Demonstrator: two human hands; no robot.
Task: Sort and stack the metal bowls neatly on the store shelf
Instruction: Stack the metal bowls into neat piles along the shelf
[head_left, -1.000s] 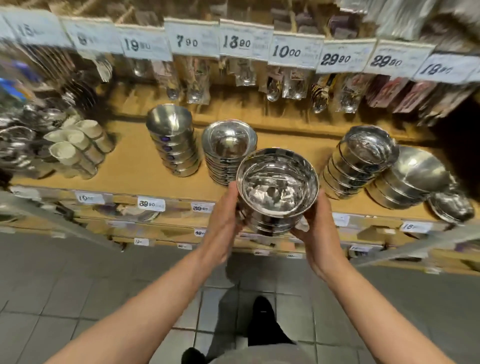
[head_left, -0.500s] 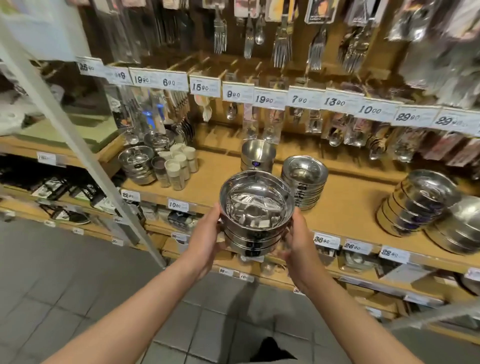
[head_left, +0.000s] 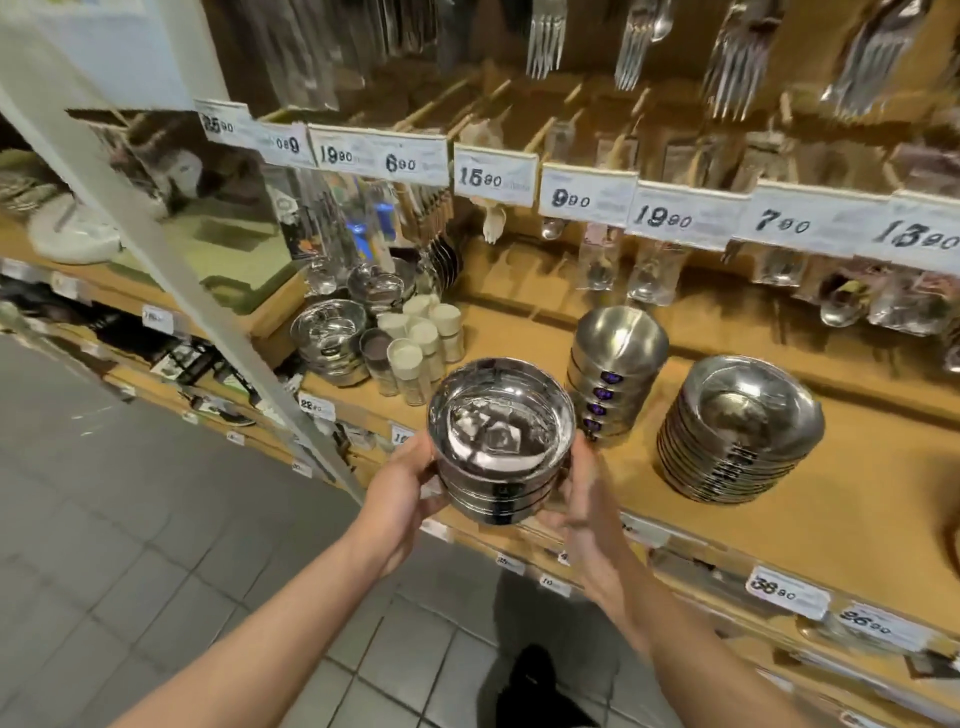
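Holding a short stack of shiny round steel bowls (head_left: 501, 457) in both hands, out in front of the wooden shelf's (head_left: 857, 499) front edge, over the tiled floor, not yet set down. My left hand (head_left: 402, 493) cups the stack's left side, my right hand (head_left: 584, 501) the right side and underneath; fingers on both are curled round the bowl walls, though most fingertips are hidden behind the metal, so exact contact I can't call. Stack looks like four or five nested bowls, count is a guess given the glare. On the shelf: a tilted stack of deep matte steel bowls with purple stickers (head_left: 615, 371) just behind my stack, and a taller, leaning stack of wide shallow steel bowls (head_left: 740, 428) to its right, well apart from my hands. Further left, another stack of polished steel bowls (head_left: 330, 332) sits beside a cluster of small cream-lidded jars (head_left: 423, 343). Progress, as I judge it: partway. Three stacks are already grouped by type, but two of them lean and aren't neat. Left to do: place the stack I'm carrying, probably in the bare shelf space in front of the sticker bowls or with the polished ones on the left, which look like the closest match, then straighten the tilted stacks.
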